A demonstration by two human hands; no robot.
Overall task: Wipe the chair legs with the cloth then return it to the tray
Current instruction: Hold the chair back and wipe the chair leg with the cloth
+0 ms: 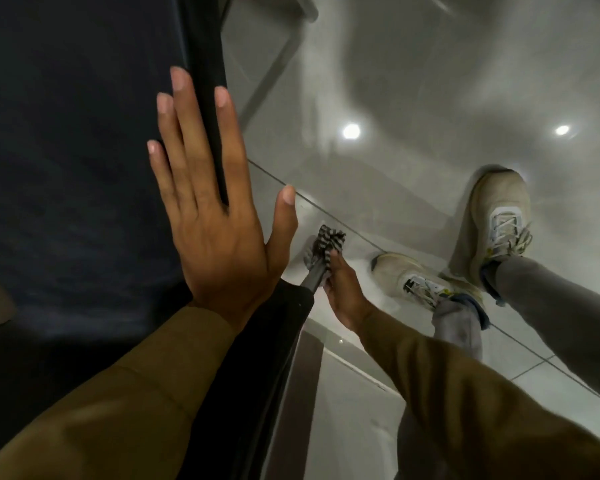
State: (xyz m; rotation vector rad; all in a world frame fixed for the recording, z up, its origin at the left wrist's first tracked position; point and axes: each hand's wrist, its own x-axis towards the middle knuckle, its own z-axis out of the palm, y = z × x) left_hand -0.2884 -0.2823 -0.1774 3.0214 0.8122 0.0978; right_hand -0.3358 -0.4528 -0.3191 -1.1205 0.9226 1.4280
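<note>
The left hand [208, 216] lies flat with its fingers spread and straight, palm pressed on the dark seat of the chair [77, 150], the forefinger and thumb reaching past the seat's black edge; it grips nothing. Lower down and to the right, the right hand [343, 292] is closed around the striped cloth [328, 245], which is bunched about the lower part of a slim dark chair leg [314, 277] close to the floor. The cloth's black-and-white stripes stick out above the knuckles, and a pale grey part of it wraps the leg on the far side. The two hands are well apart, the left high on the seat, the right down by the leg. Both arms wear olive-brown sleeves [465, 393]. The floor [413, 81] is glossy pale grey tile with dark joints, and two bright lamp reflections shine on it. Two off-white laced shoes [496, 216] stand on the tiles just right of the cloth, under grey trouser legs. No tray shows in this view
</note>
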